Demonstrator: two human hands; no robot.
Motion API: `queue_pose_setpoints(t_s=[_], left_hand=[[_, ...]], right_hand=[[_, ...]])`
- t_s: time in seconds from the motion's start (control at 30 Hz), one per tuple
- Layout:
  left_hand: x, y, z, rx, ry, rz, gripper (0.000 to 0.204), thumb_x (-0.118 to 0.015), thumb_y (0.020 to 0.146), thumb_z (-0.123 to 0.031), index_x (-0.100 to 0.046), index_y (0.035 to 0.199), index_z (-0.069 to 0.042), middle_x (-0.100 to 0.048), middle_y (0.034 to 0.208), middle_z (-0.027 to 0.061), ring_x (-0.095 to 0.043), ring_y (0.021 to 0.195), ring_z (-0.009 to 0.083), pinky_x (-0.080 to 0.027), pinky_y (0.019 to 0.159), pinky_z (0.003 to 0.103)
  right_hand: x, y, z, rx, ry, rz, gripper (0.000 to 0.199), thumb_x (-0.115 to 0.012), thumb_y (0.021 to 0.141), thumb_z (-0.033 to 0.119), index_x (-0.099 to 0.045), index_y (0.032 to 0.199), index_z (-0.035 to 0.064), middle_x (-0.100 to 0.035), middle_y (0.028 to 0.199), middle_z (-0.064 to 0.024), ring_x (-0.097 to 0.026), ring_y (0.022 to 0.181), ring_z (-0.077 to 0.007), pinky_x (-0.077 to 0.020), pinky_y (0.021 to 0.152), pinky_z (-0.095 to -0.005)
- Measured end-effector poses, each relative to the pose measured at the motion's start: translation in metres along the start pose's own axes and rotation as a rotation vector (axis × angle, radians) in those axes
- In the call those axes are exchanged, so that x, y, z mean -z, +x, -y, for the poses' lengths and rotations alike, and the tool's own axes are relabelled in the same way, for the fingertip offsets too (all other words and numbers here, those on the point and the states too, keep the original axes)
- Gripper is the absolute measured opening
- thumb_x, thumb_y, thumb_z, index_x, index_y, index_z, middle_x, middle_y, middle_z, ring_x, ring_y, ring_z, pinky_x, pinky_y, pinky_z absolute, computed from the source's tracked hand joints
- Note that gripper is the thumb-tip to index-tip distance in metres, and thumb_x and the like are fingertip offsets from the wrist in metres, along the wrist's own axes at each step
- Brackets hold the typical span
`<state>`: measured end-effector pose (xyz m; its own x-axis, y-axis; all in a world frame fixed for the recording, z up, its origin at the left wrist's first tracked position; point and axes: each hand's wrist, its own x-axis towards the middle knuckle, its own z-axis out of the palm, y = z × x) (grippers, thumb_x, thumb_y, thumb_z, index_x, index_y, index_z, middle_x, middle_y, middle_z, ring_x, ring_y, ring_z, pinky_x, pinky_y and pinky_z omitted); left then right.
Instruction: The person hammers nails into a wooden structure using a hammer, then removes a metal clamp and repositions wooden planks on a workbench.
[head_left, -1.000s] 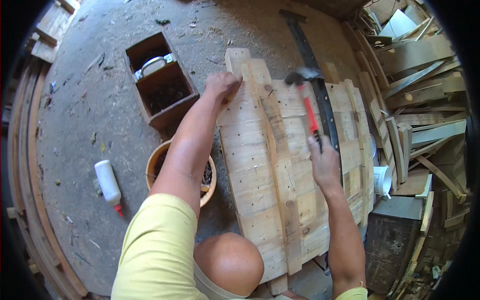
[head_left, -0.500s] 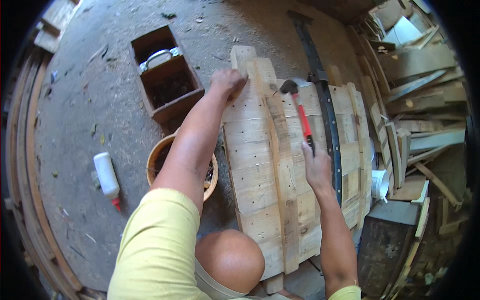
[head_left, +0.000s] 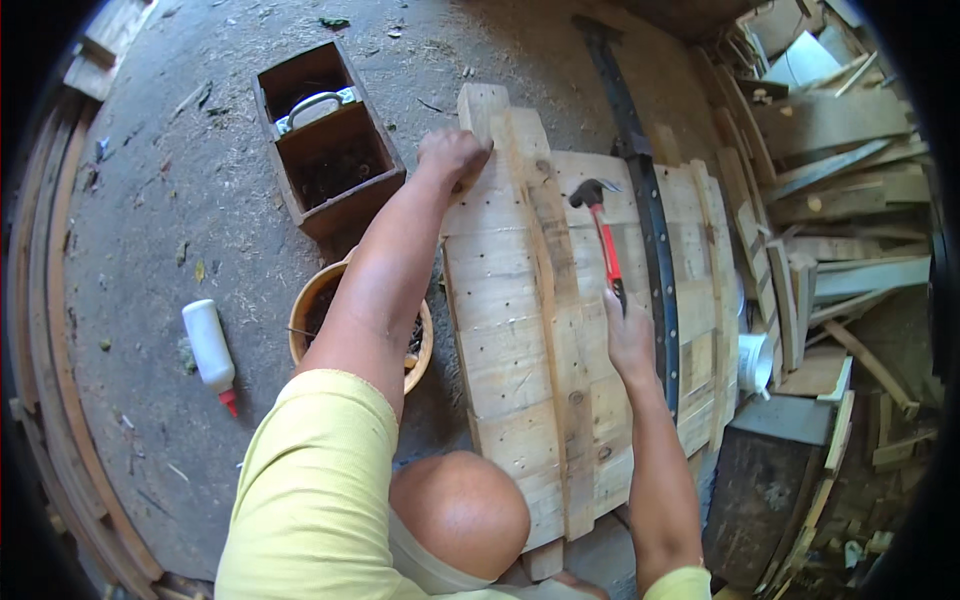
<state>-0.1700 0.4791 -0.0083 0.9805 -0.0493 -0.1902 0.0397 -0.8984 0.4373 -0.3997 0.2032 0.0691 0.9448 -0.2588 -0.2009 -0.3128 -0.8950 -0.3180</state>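
A pale wooden plank panel lies before me, with boards running along it as battens. Near its far left corner, my left hand is closed with its knuckles up at the panel's edge; whatever its fingers grip is hidden. My right hand is wrapped round the dark grip of a claw hammer with a red shaft. The hammer's head is over the panel, to the right of the left batten. A long dark metal bar clamp crosses the panel right of the hammer.
Left of the panel are a divided wooden box, a round tan tub partly behind my left arm, and a white bottle with a red tip. A white bucket and stacked scrap wood stand at the right.
The hammer's head has dropped slightly and turned, so its claw now shows clearly. My left hand stays at the panel's far left corner. The whole view has shifted a little.
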Motion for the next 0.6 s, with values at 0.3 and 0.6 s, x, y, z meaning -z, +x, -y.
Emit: queue_pose_setpoints(t_s=[0.3, 0.6], left_hand=[[0.001, -0.007, 0.012, 0.014, -0.026, 0.022, 0.067, -0.036, 0.094, -0.056, -0.069, 0.111, 0.0, -0.065, 0.118, 0.023, -0.061, 0.114, 0.0366, -0.046, 0.099, 0.044], [0.006, -0.017, 0.007, 0.037, -0.035, -0.011, 0.065, -0.04, 0.092, -0.056, -0.07, 0.108, 0.0, -0.066, 0.115, 0.024, -0.063, 0.111, 0.0378, -0.047, 0.096, 0.044]], right_hand=[[0.153, -0.038, 0.132, 0.844, 1.149, -0.795, 0.051, -0.035, 0.099, 0.06, -0.052, 0.094, 0.012, -0.039, 0.064, 0.0018, -0.034, 0.052, -0.0092, -0.0317, 0.048, -0.0239], [0.038, 0.025, 0.0, 0.106, 1.048, -0.135, 0.039, -0.047, 0.1, 0.052, -0.052, 0.094, 0.0134, -0.04, 0.06, 0.0057, -0.043, 0.051, -0.0061, -0.0373, 0.046, -0.0238]])
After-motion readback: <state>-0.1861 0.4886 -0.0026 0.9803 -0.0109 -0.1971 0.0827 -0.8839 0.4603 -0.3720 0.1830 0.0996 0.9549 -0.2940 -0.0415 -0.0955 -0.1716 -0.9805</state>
